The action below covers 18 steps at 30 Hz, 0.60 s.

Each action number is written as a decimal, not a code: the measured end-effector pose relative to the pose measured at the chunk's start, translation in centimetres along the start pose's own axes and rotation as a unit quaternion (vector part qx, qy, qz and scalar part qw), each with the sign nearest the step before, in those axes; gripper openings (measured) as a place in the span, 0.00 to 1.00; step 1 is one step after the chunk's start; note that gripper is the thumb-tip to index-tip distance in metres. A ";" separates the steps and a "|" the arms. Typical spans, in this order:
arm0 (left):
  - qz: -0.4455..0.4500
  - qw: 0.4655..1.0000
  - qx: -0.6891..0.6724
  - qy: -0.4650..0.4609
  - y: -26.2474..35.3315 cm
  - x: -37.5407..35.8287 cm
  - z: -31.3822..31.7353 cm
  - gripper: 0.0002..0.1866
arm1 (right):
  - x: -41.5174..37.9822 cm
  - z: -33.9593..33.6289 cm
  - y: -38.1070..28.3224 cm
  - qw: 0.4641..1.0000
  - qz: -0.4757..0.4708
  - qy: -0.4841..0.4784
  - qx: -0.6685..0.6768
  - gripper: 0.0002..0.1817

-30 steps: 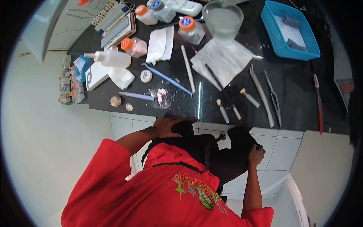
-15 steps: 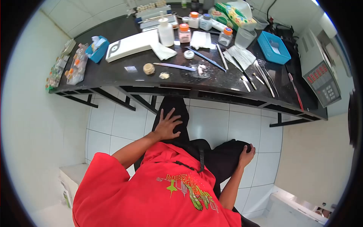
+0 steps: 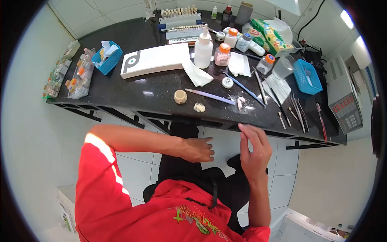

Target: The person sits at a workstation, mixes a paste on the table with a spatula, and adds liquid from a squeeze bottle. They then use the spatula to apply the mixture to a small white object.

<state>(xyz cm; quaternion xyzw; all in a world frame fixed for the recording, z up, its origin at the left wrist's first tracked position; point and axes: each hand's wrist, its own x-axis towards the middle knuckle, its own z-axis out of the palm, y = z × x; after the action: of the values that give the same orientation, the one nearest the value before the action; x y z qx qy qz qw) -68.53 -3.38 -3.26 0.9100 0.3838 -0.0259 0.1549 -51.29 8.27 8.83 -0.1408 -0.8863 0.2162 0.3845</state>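
Fingers (image 3: 252,134) empty: left hand (image 3: 197,149) loosely curled, right hand (image 3: 256,155) narrowly parted near the table (image 3: 117,90).
Seemingly between holds; grasping the pink lump (image 3: 240,102) would need reaching.

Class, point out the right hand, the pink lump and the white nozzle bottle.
Right hand (image 3: 256,156), head view: middle of the hand.
Pink lump (image 3: 241,102), head view: middle of its surface.
White nozzle bottle (image 3: 203,52), head view: body, below the nozzle.

I'm monitoring one head-worn view: wide, round-edged, facing forward and down. Red shirt (image 3: 157,220) fills lower left-centre, closest; black table (image 3: 125,92) curves across the upper half, farther off, seen from above.
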 end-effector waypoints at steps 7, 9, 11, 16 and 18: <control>0.102 0.984 0.043 -0.137 0.0 -0.1 -2.6 0.12 | 9.0 6.1 0.8 0.976 -0.075 -0.189 -0.077 0.20; 0.099 0.987 0.054 -0.118 0.8 -0.6 -2.4 0.15 | 9.3 7.0 1.0 0.971 -0.082 -0.208 -0.087 0.19; 0.103 0.987 0.058 -0.108 1.7 -1.1 -2.5 0.17 | 9.5 7.3 1.0 0.965 -0.092 -0.222 -0.104 0.18; 0.081 0.990 0.118 -0.014 2.1 -2.1 -2.9 0.18 | 9.5 6.0 -0.2 0.975 -0.045 -0.200 -0.089 0.17; 0.092 0.986 0.127 0.061 1.7 -2.3 -3.2 0.16 | 8.4 4.8 -1.1 0.981 -0.009 -0.181 -0.068 0.17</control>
<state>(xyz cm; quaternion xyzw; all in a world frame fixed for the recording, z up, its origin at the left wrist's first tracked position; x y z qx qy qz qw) -69.14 -5.09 0.57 0.9537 0.3004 -0.0046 0.0159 -60.54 9.43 11.62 -0.1172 -0.9551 0.1740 0.2094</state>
